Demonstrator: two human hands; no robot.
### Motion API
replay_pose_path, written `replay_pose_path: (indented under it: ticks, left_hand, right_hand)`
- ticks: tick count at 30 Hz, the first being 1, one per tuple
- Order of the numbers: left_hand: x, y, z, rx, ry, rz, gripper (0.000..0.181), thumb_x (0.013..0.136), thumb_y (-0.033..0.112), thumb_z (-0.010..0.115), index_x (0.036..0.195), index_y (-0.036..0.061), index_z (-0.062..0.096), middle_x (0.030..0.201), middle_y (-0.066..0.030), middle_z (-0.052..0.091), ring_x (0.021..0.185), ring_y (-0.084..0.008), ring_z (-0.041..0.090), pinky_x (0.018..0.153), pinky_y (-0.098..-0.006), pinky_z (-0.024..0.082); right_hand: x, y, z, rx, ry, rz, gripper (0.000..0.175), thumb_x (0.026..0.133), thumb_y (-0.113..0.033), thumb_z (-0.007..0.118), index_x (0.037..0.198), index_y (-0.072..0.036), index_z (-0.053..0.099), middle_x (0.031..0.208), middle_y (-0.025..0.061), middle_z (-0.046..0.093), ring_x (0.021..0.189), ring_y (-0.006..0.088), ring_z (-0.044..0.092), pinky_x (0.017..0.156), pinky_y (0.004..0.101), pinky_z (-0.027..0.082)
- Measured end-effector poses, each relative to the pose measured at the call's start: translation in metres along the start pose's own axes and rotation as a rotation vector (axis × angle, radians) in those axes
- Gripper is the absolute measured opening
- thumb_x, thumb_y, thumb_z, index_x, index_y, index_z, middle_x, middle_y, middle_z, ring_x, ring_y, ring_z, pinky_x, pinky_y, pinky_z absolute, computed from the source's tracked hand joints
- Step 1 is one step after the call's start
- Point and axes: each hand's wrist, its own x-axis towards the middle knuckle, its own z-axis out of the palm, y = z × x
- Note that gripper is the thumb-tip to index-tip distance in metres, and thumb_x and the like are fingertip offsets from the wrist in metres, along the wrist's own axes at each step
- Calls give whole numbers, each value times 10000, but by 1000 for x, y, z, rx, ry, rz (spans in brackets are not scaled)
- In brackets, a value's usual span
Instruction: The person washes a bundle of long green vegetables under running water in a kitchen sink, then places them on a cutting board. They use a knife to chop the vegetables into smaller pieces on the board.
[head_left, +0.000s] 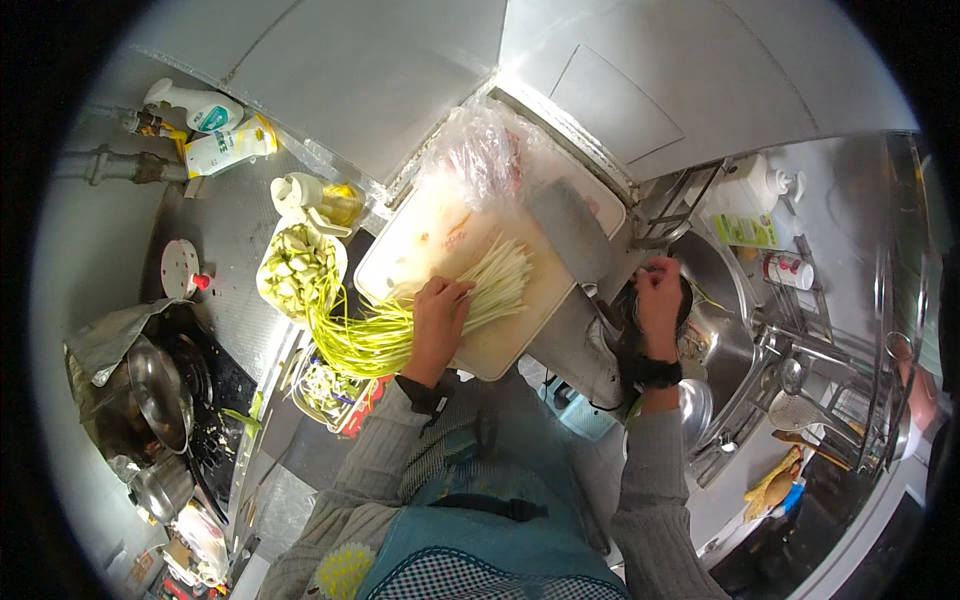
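My left hand (436, 322) grips a bundle of long, thin green-and-pale stalks, probably garlic chives (499, 285), lying across a pale cutting board (555, 277). Their green ends hang over the board's left edge towards a bowl of cut green vegetable (296, 262). My right hand (658, 296) is raised beside the sink's near edge, its fingers curled together; whether something small is between them cannot be told. A cleaver (574, 229) rests on the right of the board, its handle towards my right hand. Clear plastic wrap (480, 161) covers something reddish at the board's back.
A steel sink (731, 292) and a dish rack (810, 345) stand at the right. At the left are a stove with a pan (159, 394), a red-knobbed lid (180, 268), bottles (206, 109) and a container of vegetable scraps (326, 390). Walls meet behind the board.
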Motion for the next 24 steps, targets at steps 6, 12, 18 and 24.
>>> replay_pose_path:
  ticks: [6,12,18,24]
  left_hand:
    - [2,-7,1,-67,-23,14,234,851,-8,746,1082,31,753,929,-124,635,874,-267,662,777,-368,532]
    - [4,-10,-2,-115,-71,-11,244,834,-8,760,1074,37,755,942,-122,650,883,-276,671,791,-380,538]
    - [6,-10,-4,-70,-95,4,248,825,7,770,1069,47,755,944,-124,661,878,-299,676,794,-403,537]
    - [7,-14,-3,-86,-87,27,229,810,49,765,1039,60,756,916,-108,664,870,-316,657,807,-437,483]
  right_hand:
    - [-56,-119,54,262,-394,-134,202,919,-62,697,1121,-67,685,883,97,635,749,214,635,678,337,508]
    - [-64,-146,93,48,-402,-465,226,869,-78,742,1091,-99,711,969,91,565,871,283,628,741,405,529]
    - [-62,-137,110,-2,-433,-435,149,860,-100,755,986,-86,677,953,93,552,904,303,620,748,415,527]
    - [-64,-132,116,37,-430,-342,86,913,-112,701,958,-73,639,968,97,560,911,319,622,744,432,519]
